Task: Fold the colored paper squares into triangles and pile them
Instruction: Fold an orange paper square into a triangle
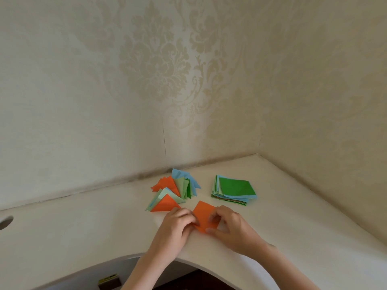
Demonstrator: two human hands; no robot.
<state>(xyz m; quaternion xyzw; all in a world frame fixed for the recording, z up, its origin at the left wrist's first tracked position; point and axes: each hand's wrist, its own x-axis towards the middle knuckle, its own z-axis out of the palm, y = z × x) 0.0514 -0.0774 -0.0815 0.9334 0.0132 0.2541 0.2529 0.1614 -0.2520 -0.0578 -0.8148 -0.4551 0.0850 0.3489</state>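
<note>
Orange paper square (204,216) lies near the desk's (83,225) front edge, pinched by left hand (178,222) and right hand (230,225); folded triangles (173,188) fan toward the back wall, thick stack of unfolded squares (234,190) remaining.

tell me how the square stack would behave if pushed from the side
The square stack would probably shear and fan out, since its loose sheets already sit offset. It likely slides easily on the smooth desk, and looks light.
</note>
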